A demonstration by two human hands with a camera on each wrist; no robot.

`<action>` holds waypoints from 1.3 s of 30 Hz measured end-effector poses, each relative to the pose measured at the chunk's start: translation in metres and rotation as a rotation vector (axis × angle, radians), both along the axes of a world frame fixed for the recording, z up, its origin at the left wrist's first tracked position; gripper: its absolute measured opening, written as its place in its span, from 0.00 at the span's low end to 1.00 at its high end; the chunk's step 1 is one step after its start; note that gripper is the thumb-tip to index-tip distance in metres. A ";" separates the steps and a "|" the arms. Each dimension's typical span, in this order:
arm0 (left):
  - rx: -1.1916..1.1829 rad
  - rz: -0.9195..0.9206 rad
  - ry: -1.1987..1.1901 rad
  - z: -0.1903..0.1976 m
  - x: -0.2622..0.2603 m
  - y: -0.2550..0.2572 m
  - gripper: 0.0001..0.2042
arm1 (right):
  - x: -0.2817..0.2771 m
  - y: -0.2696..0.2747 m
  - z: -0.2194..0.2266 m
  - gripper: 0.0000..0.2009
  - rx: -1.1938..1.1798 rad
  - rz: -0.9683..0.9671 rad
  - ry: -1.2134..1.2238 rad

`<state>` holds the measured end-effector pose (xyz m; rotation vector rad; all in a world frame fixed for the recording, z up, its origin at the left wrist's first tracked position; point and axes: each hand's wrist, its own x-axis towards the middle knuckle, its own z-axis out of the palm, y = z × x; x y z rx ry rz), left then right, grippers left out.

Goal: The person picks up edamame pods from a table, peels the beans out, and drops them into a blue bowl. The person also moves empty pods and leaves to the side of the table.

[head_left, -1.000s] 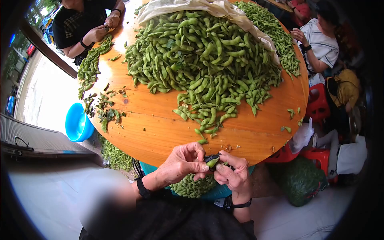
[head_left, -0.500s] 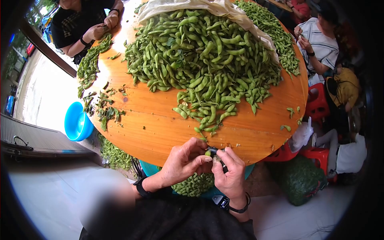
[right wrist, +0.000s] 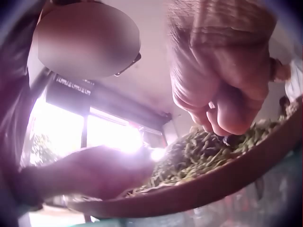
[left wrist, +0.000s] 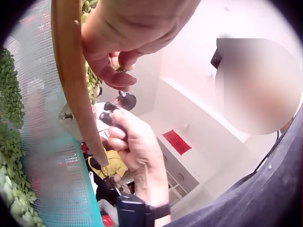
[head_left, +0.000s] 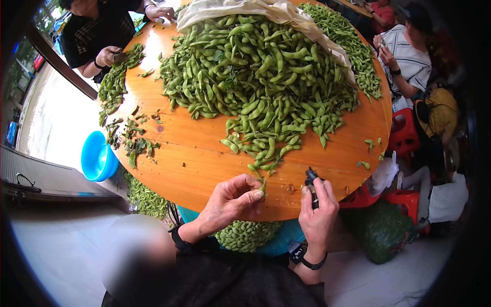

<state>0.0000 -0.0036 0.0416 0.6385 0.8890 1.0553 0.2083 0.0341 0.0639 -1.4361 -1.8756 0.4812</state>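
Note:
In the head view, my left hand point(head_left: 235, 199) pinches a small green bean pod point(head_left: 263, 186) between thumb and forefinger at the table's near edge. To its right, my right hand point(head_left: 318, 210) grips a small black hand tool point(head_left: 311, 178), its dark tip pointing away from me over the wood; I cannot tell its exact kind. The left wrist view shows the black tool point(left wrist: 108, 113) in the right hand's fingers, below the left hand. A large heap of green bean pods point(head_left: 245, 66) lies beyond both hands. Below the table edge, a teal basket point(head_left: 279, 244) holds more pods point(head_left: 248, 235).
The round wooden table point(head_left: 194, 158) carries leaf scraps point(head_left: 137, 146) at left and a cloth point(head_left: 302, 20) behind the heap. A blue basin point(head_left: 97, 158) stands beyond the left edge. One person point(head_left: 105, 36) sits at far left, another point(head_left: 409, 56) at right near red stools point(head_left: 405, 133).
My hands have come apart: the right moved rightward with the black tool, while the left keeps the pod. At far left, the other person's hands have separated, one reaching across the tabletop.

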 end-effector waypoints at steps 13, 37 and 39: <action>0.094 0.056 -0.112 -0.005 0.003 0.004 0.03 | -0.050 -0.008 -0.017 0.11 -0.599 0.254 0.890; 0.234 0.041 0.258 -0.010 -0.003 0.001 0.07 | -0.053 -0.008 -0.018 0.10 -0.626 0.235 0.892; 0.201 0.060 0.197 -0.004 -0.005 0.001 0.07 | -0.054 -0.008 -0.019 0.11 -0.634 0.284 0.942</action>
